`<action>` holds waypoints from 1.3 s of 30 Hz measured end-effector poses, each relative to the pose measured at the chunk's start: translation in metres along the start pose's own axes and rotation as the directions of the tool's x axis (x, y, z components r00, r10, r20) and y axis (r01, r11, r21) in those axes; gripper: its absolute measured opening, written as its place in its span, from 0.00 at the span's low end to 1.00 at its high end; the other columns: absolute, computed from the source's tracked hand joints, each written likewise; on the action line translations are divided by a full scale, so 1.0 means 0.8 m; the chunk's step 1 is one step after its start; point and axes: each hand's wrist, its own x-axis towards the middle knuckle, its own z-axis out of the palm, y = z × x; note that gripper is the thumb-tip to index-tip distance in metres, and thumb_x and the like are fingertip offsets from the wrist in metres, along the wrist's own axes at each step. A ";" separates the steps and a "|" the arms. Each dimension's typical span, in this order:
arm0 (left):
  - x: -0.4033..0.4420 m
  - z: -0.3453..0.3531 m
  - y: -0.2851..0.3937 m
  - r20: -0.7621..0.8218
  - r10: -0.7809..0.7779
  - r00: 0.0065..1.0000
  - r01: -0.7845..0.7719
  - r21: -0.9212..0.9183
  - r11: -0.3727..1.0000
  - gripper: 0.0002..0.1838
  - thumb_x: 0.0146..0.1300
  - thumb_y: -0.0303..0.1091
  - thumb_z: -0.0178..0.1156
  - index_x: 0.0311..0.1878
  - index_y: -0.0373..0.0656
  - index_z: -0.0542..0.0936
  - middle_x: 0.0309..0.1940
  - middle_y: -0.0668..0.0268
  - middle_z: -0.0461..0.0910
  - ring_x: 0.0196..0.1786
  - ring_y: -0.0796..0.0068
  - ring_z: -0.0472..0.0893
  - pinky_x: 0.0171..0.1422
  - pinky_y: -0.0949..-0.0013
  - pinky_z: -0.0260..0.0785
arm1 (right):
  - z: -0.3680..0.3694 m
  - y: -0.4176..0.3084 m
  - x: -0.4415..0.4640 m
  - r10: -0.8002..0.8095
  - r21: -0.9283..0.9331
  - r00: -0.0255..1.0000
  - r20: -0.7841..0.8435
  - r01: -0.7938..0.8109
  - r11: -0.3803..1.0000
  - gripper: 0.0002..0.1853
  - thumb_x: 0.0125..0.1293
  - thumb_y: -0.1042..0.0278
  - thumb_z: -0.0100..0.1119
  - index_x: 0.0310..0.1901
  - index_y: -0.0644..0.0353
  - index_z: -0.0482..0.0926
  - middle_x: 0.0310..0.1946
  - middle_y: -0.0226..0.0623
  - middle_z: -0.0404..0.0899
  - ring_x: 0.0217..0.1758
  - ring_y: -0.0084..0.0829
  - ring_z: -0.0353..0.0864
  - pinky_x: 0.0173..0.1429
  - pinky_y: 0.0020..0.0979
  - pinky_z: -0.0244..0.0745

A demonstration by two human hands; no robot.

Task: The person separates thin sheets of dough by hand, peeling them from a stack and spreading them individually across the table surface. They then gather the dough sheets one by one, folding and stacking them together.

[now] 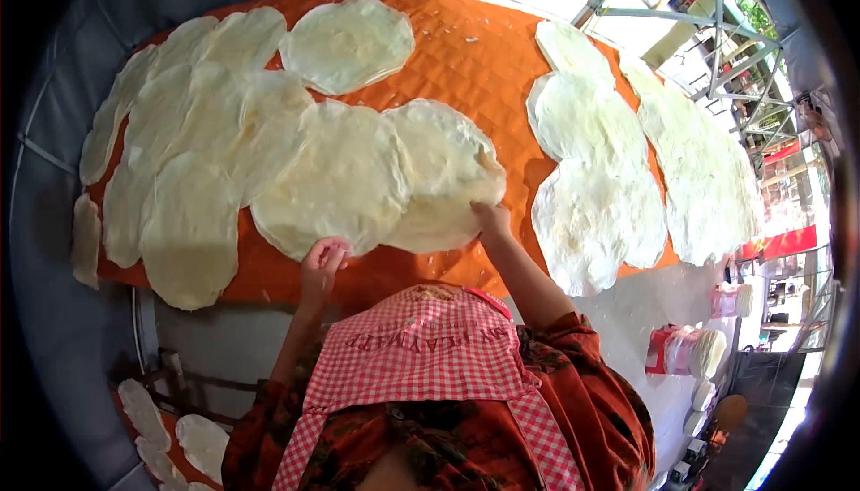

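Strong daylight enters from the right and blows out the upper right of the frame, while the left edge sits dim and the wide view bends toward black corners.

Head-worn view, facing steeply downward

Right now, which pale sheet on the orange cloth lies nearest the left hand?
The round sheet whose near edge reaches the left hand; the sheet to its right has the right hand at its edge, and the others lie farther off.

Orange quilted cloth point(457, 70), probably over table; pale round sheets point(336, 177) overlapping.
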 end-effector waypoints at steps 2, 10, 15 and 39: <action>0.006 -0.015 -0.020 -0.011 0.043 0.999 -0.043 0.008 0.999 0.09 0.66 0.31 0.55 0.46 0.38 0.75 0.39 0.66 0.79 0.40 0.79 0.78 0.43 0.76 0.69 | 0.021 -0.032 0.029 -0.239 -0.105 0.967 0.089 0.248 0.963 0.14 0.49 0.72 0.62 0.38 0.69 0.79 0.32 0.41 0.80 0.32 0.35 0.80 0.35 0.36 0.76; -0.005 0.019 -0.031 0.037 0.063 0.997 -0.068 0.160 0.985 0.07 0.66 0.31 0.55 0.42 0.38 0.76 0.29 0.66 0.79 0.32 0.79 0.77 0.38 0.74 0.70 | 0.124 -0.436 0.104 -0.483 -0.495 0.800 0.356 0.599 0.629 0.18 0.52 0.60 0.66 0.37 0.68 0.82 0.30 0.43 0.82 0.31 0.34 0.82 0.38 0.38 0.78; -0.006 0.034 -0.073 0.014 0.021 1.000 -0.022 0.120 0.992 0.08 0.66 0.29 0.54 0.45 0.39 0.75 0.36 0.64 0.78 0.35 0.77 0.78 0.39 0.72 0.72 | 0.041 -0.576 0.227 -0.631 0.070 0.724 0.280 0.640 0.765 0.22 0.54 0.69 0.64 0.49 0.72 0.75 0.39 0.45 0.78 0.39 0.39 0.80 0.45 0.39 0.77; 0.024 -0.012 0.012 -0.098 -0.055 0.994 0.069 0.143 0.987 0.09 0.66 0.28 0.53 0.48 0.37 0.74 0.41 0.63 0.78 0.40 0.74 0.79 0.46 0.73 0.73 | 0.466 -0.234 0.357 -0.156 0.210 0.974 0.165 0.120 0.970 0.20 0.47 0.79 0.62 0.46 0.65 0.76 0.36 0.43 0.79 0.36 0.39 0.79 0.33 0.42 0.76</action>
